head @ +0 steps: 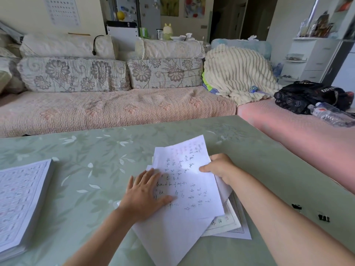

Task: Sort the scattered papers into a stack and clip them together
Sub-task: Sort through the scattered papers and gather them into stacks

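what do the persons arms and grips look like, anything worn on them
The left forearm and right forearm are bare, with no sleeves in view. The left grip and right grip are bare hands: no gloves, rings, watch or wristbands visible.

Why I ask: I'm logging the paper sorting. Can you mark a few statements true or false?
1. The left hand lies flat on the handwritten sheet. True.
2. The right hand holds a binder clip. False: it grips the loose papers' right edge; both binder clips lie on the table.
3. The loose papers are squared up. False: they lie fanned and askew.
4. A thick stack of printed sheets lies at the table's left. True.
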Motion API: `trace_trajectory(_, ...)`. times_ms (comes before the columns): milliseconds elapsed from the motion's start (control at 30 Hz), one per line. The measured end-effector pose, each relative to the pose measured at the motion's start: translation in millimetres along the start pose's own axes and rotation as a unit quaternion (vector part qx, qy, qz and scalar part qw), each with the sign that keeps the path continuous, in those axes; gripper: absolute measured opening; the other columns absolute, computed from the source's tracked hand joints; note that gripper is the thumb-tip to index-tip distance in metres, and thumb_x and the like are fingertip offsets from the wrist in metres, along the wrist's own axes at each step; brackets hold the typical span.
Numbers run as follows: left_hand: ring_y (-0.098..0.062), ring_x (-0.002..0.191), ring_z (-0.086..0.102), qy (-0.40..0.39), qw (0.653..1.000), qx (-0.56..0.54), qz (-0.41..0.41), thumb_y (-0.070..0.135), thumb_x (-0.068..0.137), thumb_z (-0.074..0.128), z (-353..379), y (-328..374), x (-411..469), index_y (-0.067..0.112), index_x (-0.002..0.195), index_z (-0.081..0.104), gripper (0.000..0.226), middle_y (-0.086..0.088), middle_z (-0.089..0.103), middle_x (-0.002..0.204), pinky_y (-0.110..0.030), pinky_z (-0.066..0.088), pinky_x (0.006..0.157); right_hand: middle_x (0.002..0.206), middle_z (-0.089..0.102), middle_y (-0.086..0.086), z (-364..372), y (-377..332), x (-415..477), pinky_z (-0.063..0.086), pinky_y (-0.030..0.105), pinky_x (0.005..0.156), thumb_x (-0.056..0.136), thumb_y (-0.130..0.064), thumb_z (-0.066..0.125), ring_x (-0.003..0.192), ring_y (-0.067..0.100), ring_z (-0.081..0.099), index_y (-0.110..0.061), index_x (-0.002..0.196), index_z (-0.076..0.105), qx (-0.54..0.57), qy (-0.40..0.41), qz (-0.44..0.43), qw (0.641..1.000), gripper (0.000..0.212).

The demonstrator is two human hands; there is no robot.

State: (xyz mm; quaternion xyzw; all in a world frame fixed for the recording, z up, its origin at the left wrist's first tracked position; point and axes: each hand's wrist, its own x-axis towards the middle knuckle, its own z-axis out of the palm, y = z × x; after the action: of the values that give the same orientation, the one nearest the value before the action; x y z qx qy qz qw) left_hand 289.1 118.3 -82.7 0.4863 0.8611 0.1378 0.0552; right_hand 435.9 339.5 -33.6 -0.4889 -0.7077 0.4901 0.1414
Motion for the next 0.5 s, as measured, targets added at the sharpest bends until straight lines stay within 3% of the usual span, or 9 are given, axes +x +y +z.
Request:
trace_trajectory(67, -0.016, 0.146, 0.014, 0.011, 0.999, -0.045, -0.015, 0.092, 0.065, 0.023, -7, -2, 1, 0.031, 0.153, 0.019, 0.107, 0.008, 0.016, 0.16, -0.038, 0.012, 0.12, 0.104, 0.076, 0.012, -3, 1, -3, 0.055, 0.04, 0.092, 0.071, -0.005, 0.085, 0.097, 0.026, 0.072, -0.002, 0.098, 0.073, 0.007, 0.011, -0.028, 1.0, 0.03)
trace_trajectory(133, -0.018, 0.137, 0.031, 0.031, 0.992, -0.115, -0.051, 0.055, 0.086, 0.05, -18, -7, 4, 0.022, 0.151, 0.025, 0.077, 0.0, 0.033, 0.153, -0.032, 0.028, 0.112, 0.106, 0.075, 0.014, -10, 3, -4, 0.055, 0.039, 0.089, 0.075, -0.005, 0.082, 0.096, 0.028, 0.072, 0.001, 0.101, 0.071, 0.043, 0.022, -0.051, 0.998, 0.029)
trace_trajectory(200, -0.016, 0.113, 0.052, 0.026, 0.977, -0.187, -0.096, 0.022, 0.091, 0.056, -32, -13, 8, 0.02, 0.146, 0.035, 0.059, 0.001, 0.055, 0.134, -0.025, 0.042, 0.089, 0.103, 0.075, 0.013, -17, 5, -8, 0.056, 0.034, 0.082, 0.081, 0.0, 0.076, 0.088, 0.027, 0.072, -0.003, 0.103, 0.072, 0.105, 0.011, -0.052, 0.993, 0.023)
trace_trajectory(267, -0.011, 0.084, 0.058, -0.017, 0.967, -0.224, -0.122, 0.014, 0.089, 0.057, -42, -16, 10, 0.025, 0.132, 0.054, 0.045, 0.012, 0.067, 0.102, -0.018, 0.042, 0.066, 0.102, 0.075, 0.013, -22, 11, -9, 0.056, 0.034, 0.083, 0.084, 0.0, 0.073, 0.087, 0.027, 0.071, -0.004, 0.106, 0.072, 0.144, 0.005, -0.042, 0.989, 0.022)
trace_trajectory(333, -0.006, 0.066, 0.055, -0.059, 0.966, -0.224, -0.113, 0.014, 0.086, 0.059, -47, -16, 7, 0.038, 0.102, 0.069, 0.03, 0.018, 0.066, 0.072, -0.015, 0.04, 0.056, 0.101, 0.076, 0.013, -25, 18, -8, 0.057, 0.04, 0.089, 0.085, -0.006, 0.073, 0.091, 0.029, 0.073, -0.005, 0.102, 0.073, 0.15, 0.01, -0.03, 0.988, 0.016)
trace_trajectory(433, -0.01, 0.064, 0.053, -0.031, 0.953, -0.268, -0.135, 0.015, 0.089, 0.057, -44, -14, 4, 0.031, 0.083, 0.074, 0.024, 0.009, 0.065, 0.07, -0.021, 0.04, 0.057, 0.102, 0.075, 0.011, -28, 26, -5, 0.055, 0.043, 0.093, 0.085, -0.019, 0.076, 0.099, 0.03, 0.071, -0.008, 0.102, 0.072, 0.134, 0.027, -0.003, 0.991, 0.021)
trace_trajectory(500, -0.016, 0.068, 0.055, 0.034, 0.938, -0.293, -0.18, 0.012, 0.09, 0.054, -40, -15, 3, 0.026, 0.08, 0.072, 0.025, 0.004, 0.065, 0.072, -0.023, 0.041, 0.059, 0.108, 0.073, 0.012, -32, 31, 1, 0.057, 0.04, 0.084, 0.082, -0.024, 0.078, 0.099, 0.031, 0.07, -0.009, 0.11, 0.07, 0.127, 0.036, 0.022, 0.991, 0.033)
